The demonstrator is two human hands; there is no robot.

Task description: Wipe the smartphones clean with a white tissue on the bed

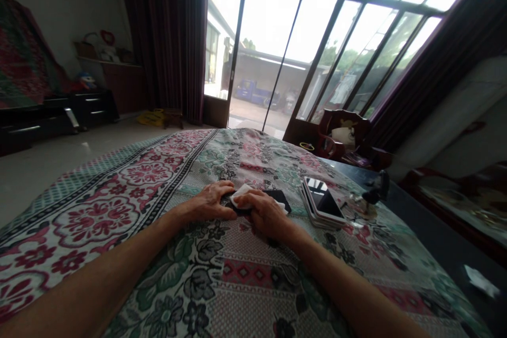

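Note:
A dark flat phone (280, 198) lies on the patterned cloth (253, 274) in front of me, largely covered by my hands. My left hand (206, 202) grips its left end, with the thumb on the near edge and the fingers on the far edge. In my right hand (266, 212), a white tissue (242, 190) is pinched and pressed onto the phone's surface. A corner of the tissue also shows beyond the right knuckles. To the right sits a stack of several phones (325, 202), the top one with its dark screen facing up.
Right of the stack are small items and a dark upright object (376, 190) that I cannot name. A white paper (481, 281) lies on the dark surface at far right. Beyond stand a wooden chair (344, 137), glass doors (269, 63) and a low black cabinet (93, 105).

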